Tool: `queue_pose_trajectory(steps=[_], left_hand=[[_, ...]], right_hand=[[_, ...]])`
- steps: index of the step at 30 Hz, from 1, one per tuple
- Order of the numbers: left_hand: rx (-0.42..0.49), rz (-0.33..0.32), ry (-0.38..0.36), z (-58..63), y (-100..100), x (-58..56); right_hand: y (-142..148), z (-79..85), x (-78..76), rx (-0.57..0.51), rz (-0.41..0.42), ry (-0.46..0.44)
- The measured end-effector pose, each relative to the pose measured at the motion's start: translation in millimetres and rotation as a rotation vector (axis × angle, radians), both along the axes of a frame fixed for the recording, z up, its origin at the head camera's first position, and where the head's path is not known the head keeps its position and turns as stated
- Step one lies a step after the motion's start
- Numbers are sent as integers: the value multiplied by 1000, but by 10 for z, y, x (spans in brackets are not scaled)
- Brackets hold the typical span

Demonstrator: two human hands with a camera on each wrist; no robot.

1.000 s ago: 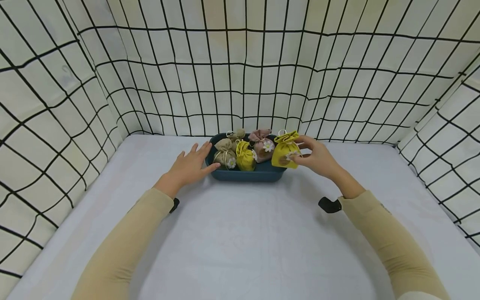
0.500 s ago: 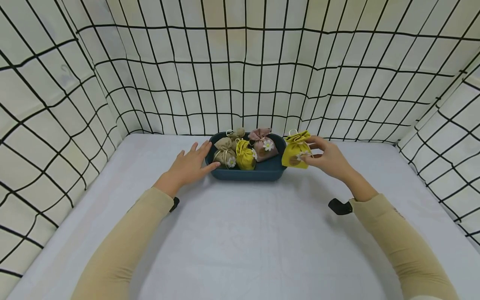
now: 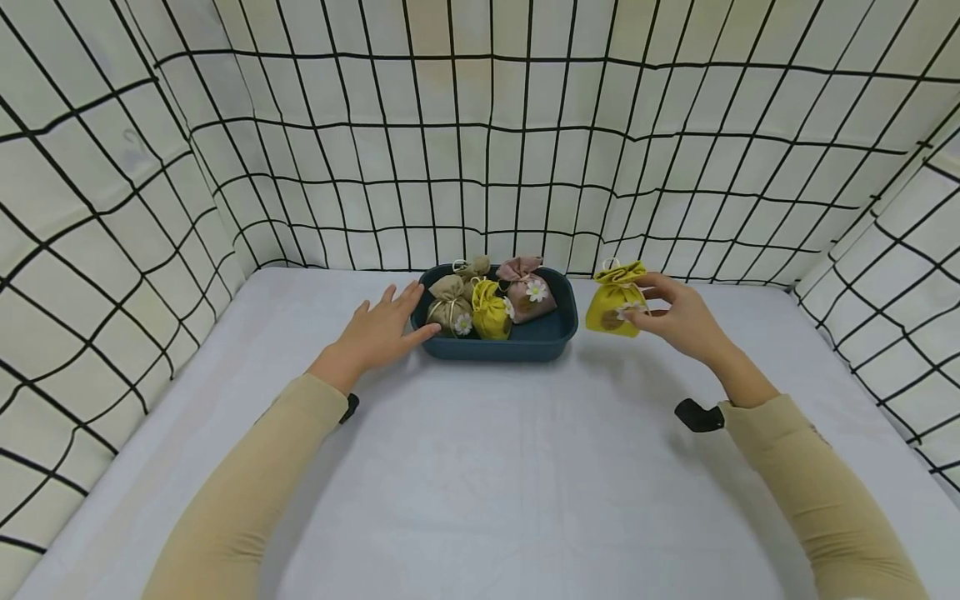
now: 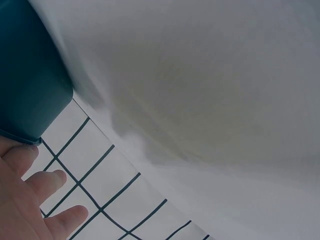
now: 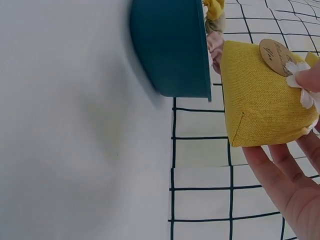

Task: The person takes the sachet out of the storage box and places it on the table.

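The thumb and fingers of the right hand [image 3: 678,321] are clamped on a small yellow drawstring pouch of woven cloth [image 3: 613,310], pinching it from the side by its white cloth flower; a round brown tag [image 5: 276,59] shows on its front. From where I stand, the pouch appears to be off the table, upright, just beside the tub's right end and apart from it.

The left hand [image 3: 378,333] has its fingers spread, touching the left rim of a blue oblong tub [image 3: 491,352]. Inside sit a second yellow pouch [image 3: 489,315], a dusty-pink pouch [image 3: 529,298] and two beige ones [image 3: 448,310], bunched leftward.

I'd judge the step in hand is a transfer between tub and white-covered table [image 3: 495,467]; this instant doesn't tell me which way. The next move seems to call for a steady pinch, clearance from the rim and a gentle, upright release, with the tub kept still.
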State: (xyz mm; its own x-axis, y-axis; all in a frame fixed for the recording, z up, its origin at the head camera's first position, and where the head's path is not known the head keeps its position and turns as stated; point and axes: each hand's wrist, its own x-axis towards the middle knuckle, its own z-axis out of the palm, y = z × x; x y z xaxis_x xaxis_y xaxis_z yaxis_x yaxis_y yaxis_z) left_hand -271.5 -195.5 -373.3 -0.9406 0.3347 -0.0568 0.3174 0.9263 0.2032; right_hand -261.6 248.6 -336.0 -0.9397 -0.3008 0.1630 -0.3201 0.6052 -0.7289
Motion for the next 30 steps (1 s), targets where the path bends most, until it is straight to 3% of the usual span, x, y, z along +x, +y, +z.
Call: queue_pose_trajectory(steps=[15, 30], left_hand=[[-3, 2, -1, -6, -2, -12], [3, 3, 7, -26, -11, -17]], right_hand=[[173, 9, 19, 31, -58, -21], [310, -86, -27, 38, -90, -45]])
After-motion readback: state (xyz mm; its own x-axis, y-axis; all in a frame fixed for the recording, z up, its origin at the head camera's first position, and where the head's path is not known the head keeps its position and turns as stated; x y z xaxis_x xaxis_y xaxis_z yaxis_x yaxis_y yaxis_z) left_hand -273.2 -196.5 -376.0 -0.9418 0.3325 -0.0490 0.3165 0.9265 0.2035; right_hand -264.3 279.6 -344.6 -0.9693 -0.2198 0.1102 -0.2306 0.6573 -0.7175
